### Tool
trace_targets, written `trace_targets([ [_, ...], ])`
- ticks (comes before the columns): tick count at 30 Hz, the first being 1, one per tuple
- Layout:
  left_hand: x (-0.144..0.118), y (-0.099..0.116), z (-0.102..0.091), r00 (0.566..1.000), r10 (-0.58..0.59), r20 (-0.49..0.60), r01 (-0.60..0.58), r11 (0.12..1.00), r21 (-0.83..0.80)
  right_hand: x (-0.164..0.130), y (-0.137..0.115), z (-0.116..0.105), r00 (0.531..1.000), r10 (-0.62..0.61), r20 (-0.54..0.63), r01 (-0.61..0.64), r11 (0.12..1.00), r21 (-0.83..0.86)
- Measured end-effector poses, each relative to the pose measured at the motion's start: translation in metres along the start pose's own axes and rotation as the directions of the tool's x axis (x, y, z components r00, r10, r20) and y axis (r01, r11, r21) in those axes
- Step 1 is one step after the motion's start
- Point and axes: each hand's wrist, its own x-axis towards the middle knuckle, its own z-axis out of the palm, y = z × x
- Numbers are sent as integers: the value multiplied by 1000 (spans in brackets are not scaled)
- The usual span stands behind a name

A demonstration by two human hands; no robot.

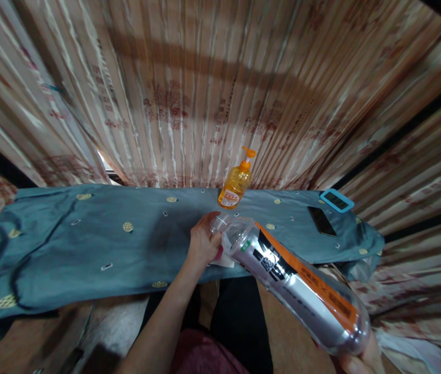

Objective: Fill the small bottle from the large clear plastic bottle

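A large clear plastic bottle (pixel 298 280) with a silver and orange label is tilted across the front of the cloth-covered table. Its neck points left and up, its base down to the right. My left hand (pixel 203 240) is closed at the neck, fingers curled around it. My right hand (pixel 360 359) supports the base near the lower right edge; much of this hand is hidden by the bottle and cut off by the frame. Beneath the neck a small white and pink item (pixel 225 261) lies on the cloth, partly covered, its kind unclear.
An orange pump bottle (pixel 236 186) stands behind the neck, near the table's back edge. A dark phone (pixel 321 221) and a blue-framed device (pixel 337 200) lie at the right end. Grey-green cloth (pixel 99 244) covers the table. Patterned curtains (pixel 189 93) surround it.
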Motion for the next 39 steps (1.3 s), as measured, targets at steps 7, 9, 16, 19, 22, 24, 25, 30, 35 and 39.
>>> trace_targets([
  [7, 0, 0, -1, 1000, -1, 16, 1, 1000, 13, -4, 22, -12, 999, 34, 29, -38, 991, 131],
  [9, 0, 0, -1, 1000, -6, 10, 6, 1000, 15, -3, 33, -19, 999, 17, 35, -20, 995, 99],
  [16, 0, 0, -2, 1000, -9, 19, 9, 1000, 10, -2, 18, -10, 999, 14, 36, -16, 997, 74],
  [19, 0, -1, -2, 1000, -22, 20, 21, 1000, 10, -5, 0, 2, 997, 80, -22, -79, 996, 38],
  [22, 0, -1, -2, 1000, -19, 12, 19, 1000, 8, -7, -11, 9, 996, 81, -32, -80, 996, 26],
  [24, 0, 0, -2, 1000, -21, 13, 21, 1000, 4, -7, -13, 11, 994, 92, -51, -90, 995, 41],
  [25, 0, 1, -2, 1000, -23, 13, 23, 1000, 2, -7, -12, 10, 993, 104, -62, -101, 993, 58],
  [30, 0, 1, -2, 1000, -23, 19, 23, 1000, -4, -4, 5, 1, 993, 108, -51, -103, 991, 91],
  [35, -1, 0, -2, 1000, -23, 10, 23, 1000, -18, -2, 4, 0, 998, 58, -5, -57, 993, 102],
  [39, 0, 1, -2, 999, -30, 11, 30, 999, -16, -3, -16, 11, 992, 120, -39, -115, 987, 116],
])
